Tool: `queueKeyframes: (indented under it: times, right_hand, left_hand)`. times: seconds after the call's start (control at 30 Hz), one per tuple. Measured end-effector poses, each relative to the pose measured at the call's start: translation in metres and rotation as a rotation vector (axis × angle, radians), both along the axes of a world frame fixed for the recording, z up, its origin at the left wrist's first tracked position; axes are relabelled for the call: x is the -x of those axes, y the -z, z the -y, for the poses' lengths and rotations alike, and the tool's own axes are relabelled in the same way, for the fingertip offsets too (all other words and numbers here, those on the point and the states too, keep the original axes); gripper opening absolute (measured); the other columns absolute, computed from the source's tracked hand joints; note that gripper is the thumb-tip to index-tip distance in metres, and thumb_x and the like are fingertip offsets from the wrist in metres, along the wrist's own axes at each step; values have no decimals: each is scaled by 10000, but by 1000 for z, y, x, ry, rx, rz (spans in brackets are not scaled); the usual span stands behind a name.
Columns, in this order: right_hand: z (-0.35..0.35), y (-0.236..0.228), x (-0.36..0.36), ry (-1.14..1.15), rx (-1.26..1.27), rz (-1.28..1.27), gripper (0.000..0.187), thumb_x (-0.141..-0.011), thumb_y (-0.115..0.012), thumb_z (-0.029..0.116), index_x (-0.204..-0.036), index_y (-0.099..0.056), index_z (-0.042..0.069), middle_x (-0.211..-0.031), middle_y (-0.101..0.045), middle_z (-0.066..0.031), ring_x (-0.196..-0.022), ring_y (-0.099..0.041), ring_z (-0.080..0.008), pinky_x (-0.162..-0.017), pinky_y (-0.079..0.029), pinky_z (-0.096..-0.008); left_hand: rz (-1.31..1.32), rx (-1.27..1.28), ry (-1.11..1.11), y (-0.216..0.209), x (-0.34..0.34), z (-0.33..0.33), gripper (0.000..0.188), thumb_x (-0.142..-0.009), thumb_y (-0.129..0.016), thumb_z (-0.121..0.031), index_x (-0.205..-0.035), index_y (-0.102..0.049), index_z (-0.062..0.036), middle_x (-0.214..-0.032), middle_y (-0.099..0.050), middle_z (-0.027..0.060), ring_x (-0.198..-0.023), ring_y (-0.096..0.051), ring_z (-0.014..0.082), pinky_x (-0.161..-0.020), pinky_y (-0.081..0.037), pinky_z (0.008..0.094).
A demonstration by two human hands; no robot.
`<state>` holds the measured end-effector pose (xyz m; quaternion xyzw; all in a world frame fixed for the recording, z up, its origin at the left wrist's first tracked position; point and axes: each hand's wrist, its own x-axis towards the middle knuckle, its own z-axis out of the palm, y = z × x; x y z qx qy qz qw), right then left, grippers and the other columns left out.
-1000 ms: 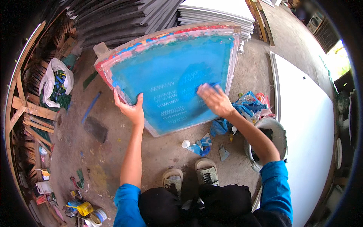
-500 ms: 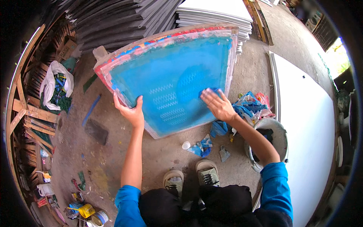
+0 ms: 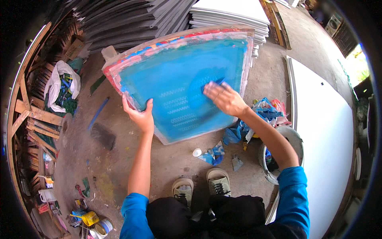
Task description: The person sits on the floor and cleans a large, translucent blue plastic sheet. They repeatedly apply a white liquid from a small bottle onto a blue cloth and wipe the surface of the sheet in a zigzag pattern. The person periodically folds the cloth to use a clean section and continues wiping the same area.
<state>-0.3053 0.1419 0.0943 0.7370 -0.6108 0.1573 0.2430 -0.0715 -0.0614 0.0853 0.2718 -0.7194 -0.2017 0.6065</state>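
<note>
A silk-screen printing frame (image 3: 159, 75) stands tilted before me, its blue mesh marked with rows of pale zigzag lines and its far rim caked with red, pink and blue paint. At its lower left edge my left hand (image 3: 141, 118) grips the frame, thumb on the near face and fingers along the side. My right hand (image 3: 226, 99) presses a blue rag (image 3: 219, 81) against the right half of the mesh. Motion smears those fingertips, and most of the rag is hidden beneath them.
Stacked dark sheets (image 3: 131, 24) and white sheets (image 3: 229, 16) lie beyond the frame. At right are a bucket (image 3: 297, 137), crumpled plastic bags (image 3: 268, 113) and a large white panel (image 3: 322, 139). Paint cans (image 3: 104, 226) and a white sack (image 3: 53, 85) sit at left.
My right hand has slid the rag left and slightly upward across the mesh. My left hand keeps its grip on the frame's edge.
</note>
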Motion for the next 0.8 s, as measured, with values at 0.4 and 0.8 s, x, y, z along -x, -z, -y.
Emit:
queueKeyframes:
  times: [0.4, 0.8]
  right_hand:
    - [23, -40, -15, 288, 187, -43, 429, -816, -531, 152, -1244, -520, 136, -1308, -487, 1, -1211, -438, -96, -1039, -286, -422]
    - [21, -7, -18, -264, 0, -164, 391, -780, -540, 113, -1168, -579, 88, -1249, -540, 26, -1129, -502, -84, -985, -351, -370]
  left_hand:
    - [-37, -29, 45, 0, -2, 1, 868, -699, -769, -151, -1344, -202, -27, -1330, -348, 241, -1231, -361, 356, -1013, -303, 443]
    - [-9, -21, 82, -1, 0, -1, 861, -726, -741, -133, -1362, -170, -31, -1391, -268, 204, -1274, -297, 335, -1049, -250, 441]
